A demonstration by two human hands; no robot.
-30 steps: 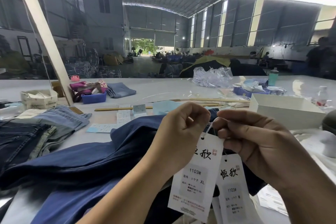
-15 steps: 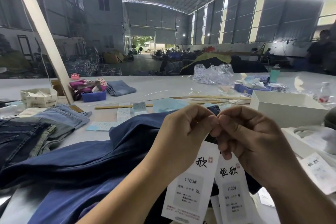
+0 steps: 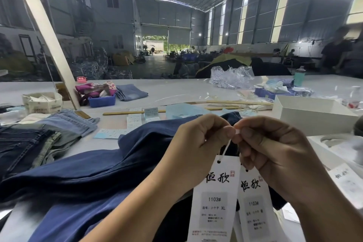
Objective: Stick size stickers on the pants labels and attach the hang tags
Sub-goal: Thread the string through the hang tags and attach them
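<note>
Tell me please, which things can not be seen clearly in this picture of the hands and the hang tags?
All in the head view:
- The string's upper end: hidden between the pinching left hand and right hand.
- Right hang tag: size print blurred; the left hang tag reads XL.
- Both tags' bottoms: cut off by the lower edge.
- The dark blue pants' label: hidden.
- Sticker sheets: too small.

Left hang tag (image 3: 215,200): two large black brush characters on top with a small red seal beside them, then "1103#", and below it a line ending in "XL"; the small print lower down I can't read
Right hang tag (image 3: 253,202): the same two characters and red seal, "1103#"; its size line is too blurred for me to read
</note>
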